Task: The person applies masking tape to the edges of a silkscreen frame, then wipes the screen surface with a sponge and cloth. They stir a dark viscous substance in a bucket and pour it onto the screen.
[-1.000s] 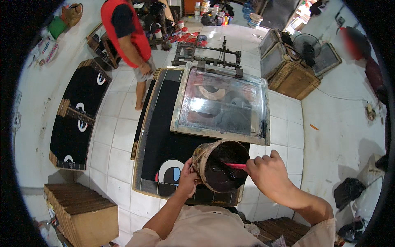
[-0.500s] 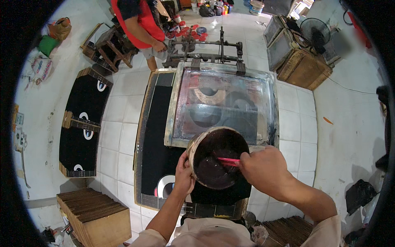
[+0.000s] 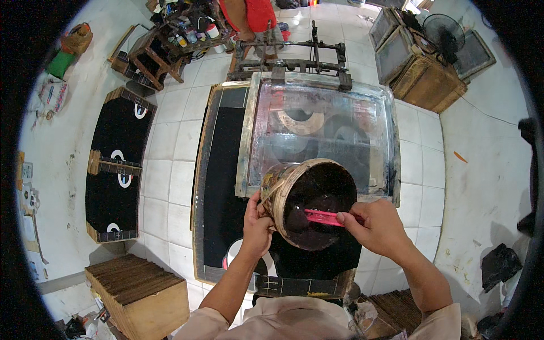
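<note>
My left hand [image 3: 259, 228] is closed on the near left side of a round bucket [image 3: 277, 198], which is tilted so its mouth faces me. Dark ink [image 3: 306, 232] coats the inside. Closed round the handle of a red tool [image 3: 323, 217], my right hand [image 3: 379, 226] keeps it inside the bucket; the tool's far end is lost in the ink. Behind the bucket lies a framed printing screen [image 3: 340, 141], through which pale and grey round shapes show. Black fabric [image 3: 221, 153] is spread on the board underneath, with a white printed shape [image 3: 235, 249] near my left wrist.
A metal hinge rig [image 3: 289, 62] holds the screen's far edge. Another person [image 3: 249, 17] stands beyond it. Printed black panels [image 3: 116, 164] lie to the left, with stacked boards [image 3: 139, 294] nearer. Spare screens and a fan [image 3: 443, 34] stand far right.
The bucket has turned, showing more of its outer left wall, and the red tool has shifted inside it. The other person has moved to the right. My view has shifted slightly.
</note>
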Demonstrator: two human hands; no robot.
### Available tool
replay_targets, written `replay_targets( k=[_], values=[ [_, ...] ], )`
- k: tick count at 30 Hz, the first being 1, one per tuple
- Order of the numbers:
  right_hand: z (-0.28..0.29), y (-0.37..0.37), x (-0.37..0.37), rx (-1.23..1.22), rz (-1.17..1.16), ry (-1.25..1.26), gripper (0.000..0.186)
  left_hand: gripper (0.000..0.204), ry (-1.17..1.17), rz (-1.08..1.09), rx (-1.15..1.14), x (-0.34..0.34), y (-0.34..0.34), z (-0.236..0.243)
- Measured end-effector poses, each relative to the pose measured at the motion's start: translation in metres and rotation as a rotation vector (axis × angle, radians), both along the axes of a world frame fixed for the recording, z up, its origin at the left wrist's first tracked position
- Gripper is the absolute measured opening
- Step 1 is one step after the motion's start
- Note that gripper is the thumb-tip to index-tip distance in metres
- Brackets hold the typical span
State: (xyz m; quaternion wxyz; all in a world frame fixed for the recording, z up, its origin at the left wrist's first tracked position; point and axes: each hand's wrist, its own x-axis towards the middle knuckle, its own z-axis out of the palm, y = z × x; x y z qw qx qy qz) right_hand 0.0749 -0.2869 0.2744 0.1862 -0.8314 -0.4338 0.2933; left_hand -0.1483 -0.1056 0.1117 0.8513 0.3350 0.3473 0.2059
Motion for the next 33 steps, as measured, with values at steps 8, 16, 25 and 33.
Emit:
replay_targets(
  k=[8,16,25,33],
  values=[
    [-0.022,-0.018,0.006,0.151,-0.179,0.173,0.044,0.086,0.049,0.041,0.028,0.009,0.008,0.013],
    [-0.034,-0.032,0.029,0.276,-0.21,0.234,0.041,0.084,-0.001,0.058,-0.026,0.016,0.01,0.01],
    [-0.019,-0.035,0.055,0.262,-0.247,0.158,0.04,0.056,-0.009,0.095,-0.161,0.021,0.02,0.012],
    [-0.006,-0.028,0.077,0.354,-0.322,0.24,0.038,0.039,-0.057,0.08,-0.157,0.021,0.035,-0.008]
  ],
)
